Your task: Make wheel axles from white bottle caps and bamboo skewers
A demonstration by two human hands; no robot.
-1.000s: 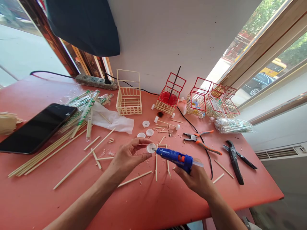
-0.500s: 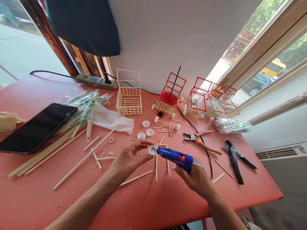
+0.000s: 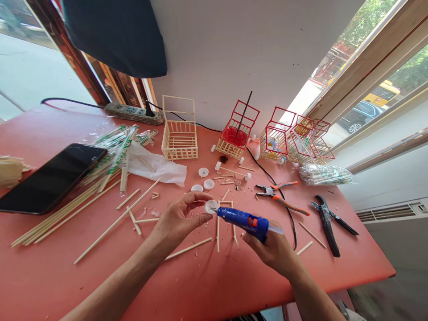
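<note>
Over the red worktop (image 3: 207,290), the left hand (image 3: 179,216) is pinching a white bottle cap (image 3: 210,206); the right hand (image 3: 276,249) is closing firmly around a blue hot-glue gun (image 3: 236,218).

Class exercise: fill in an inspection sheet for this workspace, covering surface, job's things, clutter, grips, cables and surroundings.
Surface: red tabletop, strewn with small scraps; one dark spot toward the back.
Job's things: white cap and blue glue gun, nozzle at the cap; contact unclear.
Clutter: loose sticks, orange-handled pliers, phone.
Grips: left grip holds the cap; right grip holds the glue gun.
Cables: black cord passes under the pliers; power strip at back left.
Surroundings: pale wall behind; window at right.
</note>
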